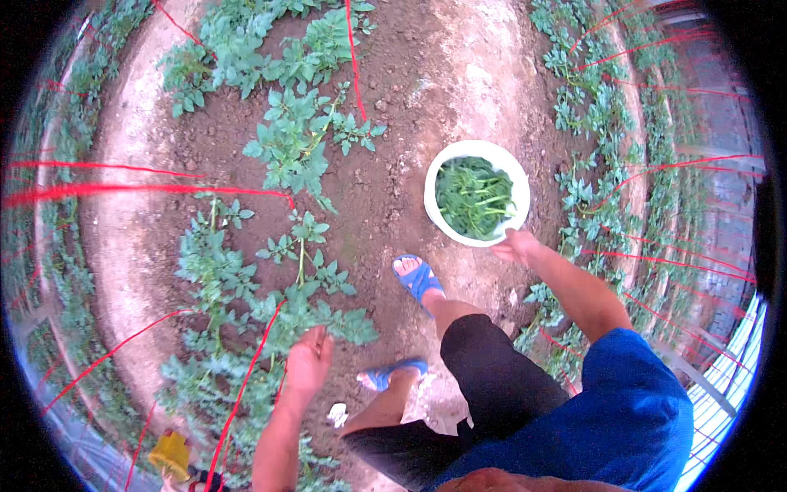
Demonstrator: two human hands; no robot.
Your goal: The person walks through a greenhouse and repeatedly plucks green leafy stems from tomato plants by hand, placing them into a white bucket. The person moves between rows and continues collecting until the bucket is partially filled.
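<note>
My right hand (518, 247) grips the near rim of a white plastic bucket (432, 212). Inside the bucket lies a heap of green plant cuttings (474, 198), with pale cut stems on top. My left hand (312, 358) is beside the leaves of a tomato plant (301, 295), its fingers curled. Whether anything is between those fingers is too blurred to tell. A red string (249, 381) runs up from the plant, just left of my left hand.
Tomato plants (295, 135) line the row ahead, and another row (578, 178) grows on the right. Red strings (154, 189) cross at several heights. My feet in blue sandals (419, 278) stand on bare soil (381, 178). A yellow object (171, 455) is at lower left.
</note>
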